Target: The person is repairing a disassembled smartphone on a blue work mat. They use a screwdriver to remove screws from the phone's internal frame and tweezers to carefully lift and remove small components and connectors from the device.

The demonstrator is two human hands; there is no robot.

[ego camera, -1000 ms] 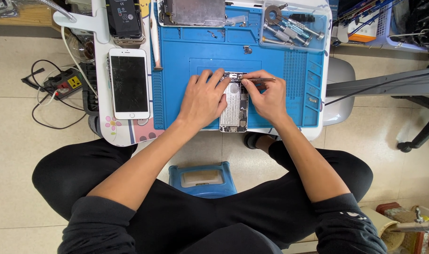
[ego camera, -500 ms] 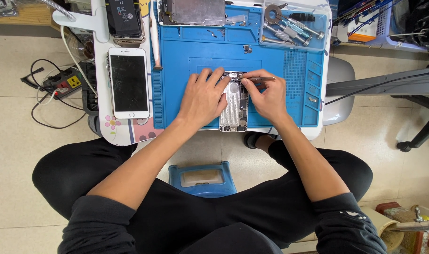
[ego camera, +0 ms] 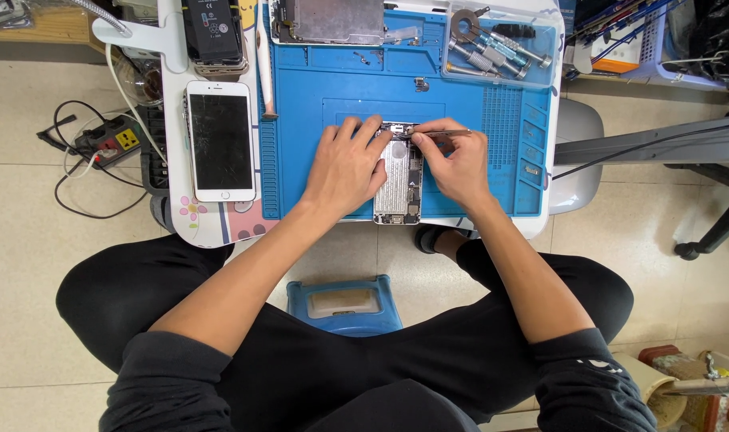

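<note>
- Step in hand, by the look of it: fine work at the top end of the opened phone body (ego camera: 399, 182), which lies on the blue work mat (ego camera: 316, 112), near its front edge.
- Left hand (ego camera: 344, 168) lies flat on the phone's left side, fingers spread and bent, pinning it down; it grips nothing.
- Right hand (ego camera: 454, 160) pinches thin metal tweezers (ego camera: 440, 133), tips at the phone's top edge.
- Next move likely needs a steady phone and a very small, precise tweezer motion.
- Hard to tell: what the tweezer tips grip, if anything; too small, and fingers cover it.
- Intact white phone (ego camera: 220, 140) lies well apart to the left, off the mat.
- Tool tray (ego camera: 500, 48) at the mat's top right.
</note>
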